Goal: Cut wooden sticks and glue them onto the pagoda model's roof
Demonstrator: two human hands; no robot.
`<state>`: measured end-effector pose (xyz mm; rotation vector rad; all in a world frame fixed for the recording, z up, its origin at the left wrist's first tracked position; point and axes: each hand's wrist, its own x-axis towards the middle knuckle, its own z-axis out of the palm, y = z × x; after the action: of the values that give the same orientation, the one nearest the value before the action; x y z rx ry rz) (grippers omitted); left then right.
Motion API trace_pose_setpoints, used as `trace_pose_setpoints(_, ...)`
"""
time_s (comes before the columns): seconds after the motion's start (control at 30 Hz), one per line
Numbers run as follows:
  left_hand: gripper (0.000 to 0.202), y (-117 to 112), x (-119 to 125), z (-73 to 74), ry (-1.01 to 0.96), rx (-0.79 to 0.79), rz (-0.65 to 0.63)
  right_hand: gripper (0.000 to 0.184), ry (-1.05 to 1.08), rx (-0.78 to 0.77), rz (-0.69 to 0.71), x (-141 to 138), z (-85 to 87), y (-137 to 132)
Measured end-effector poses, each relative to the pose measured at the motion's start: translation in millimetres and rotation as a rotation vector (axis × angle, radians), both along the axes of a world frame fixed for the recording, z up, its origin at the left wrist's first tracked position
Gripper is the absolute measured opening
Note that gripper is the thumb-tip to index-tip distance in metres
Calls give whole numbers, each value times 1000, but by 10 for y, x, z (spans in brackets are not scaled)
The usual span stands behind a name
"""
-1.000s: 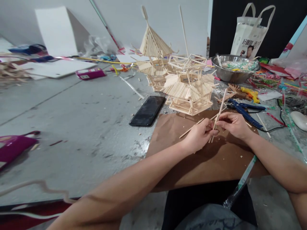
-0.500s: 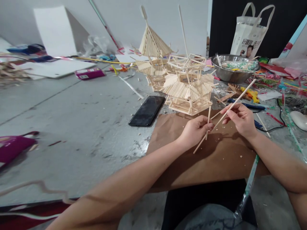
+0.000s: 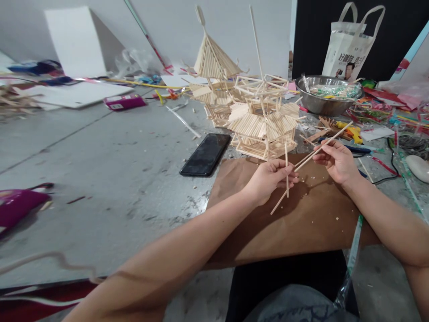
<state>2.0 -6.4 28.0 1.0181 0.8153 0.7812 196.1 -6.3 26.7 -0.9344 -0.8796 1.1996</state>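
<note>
Grey, scuffed work surface, strewn with wood crumbs. Directly on it lay: one brown paper sheet at the near edge; one black phone, face up, just beside the sheet's far left corner; one stick-built pavilion model at the sheet's far edge; one pointed-roof stick model behind it; one steel bowl far right; one yellow glue gun and blue-handled pliers near the bowl; one magenta box beside a white board.
</note>
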Motion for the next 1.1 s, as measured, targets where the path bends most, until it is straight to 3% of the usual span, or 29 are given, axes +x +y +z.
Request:
trace_pose_setpoints(0.13, 13, -4, 0, 13, -8, -28, -12, 21, -5, 73, -29, 6, -19, 6)
trace_pose_setpoints(0.23, 13, -7, -3, 17, -10, -33, -17, 16, -124, 205, -86, 15, -29, -8)
trace_pose_setpoints(0.37, 13, -17, -1, 20, 0, -54, -36, 13, -692, 506, -184, 25, -58, -57)
trace_pose_setpoints(0.47, 14, -33, 11, 10, 4, -49, -55, 21, -1113, 697, -137, 18, -100, -81)
trace_pose_setpoints(0.6, 13, -64, 43, -20, 39, -7, -76, 27, -1356, 822, -77, -20, -138, -86)
trace_pose_setpoints(0.73, 11, -79, 75, -75, 103, 52, -76, 27, -1440, 798, -95, -89, -134, -102)
trace_pose_setpoints(0.93, 16, -74, 74, -194, 207, 260, -143, 23, -1425, 776, -69, -171, -164, -125)
trace_pose_setpoints(1.1, 17, -64, 55, -202, 287, 405, -200, 28, -1374, 795, -25, -161, -212, -114)
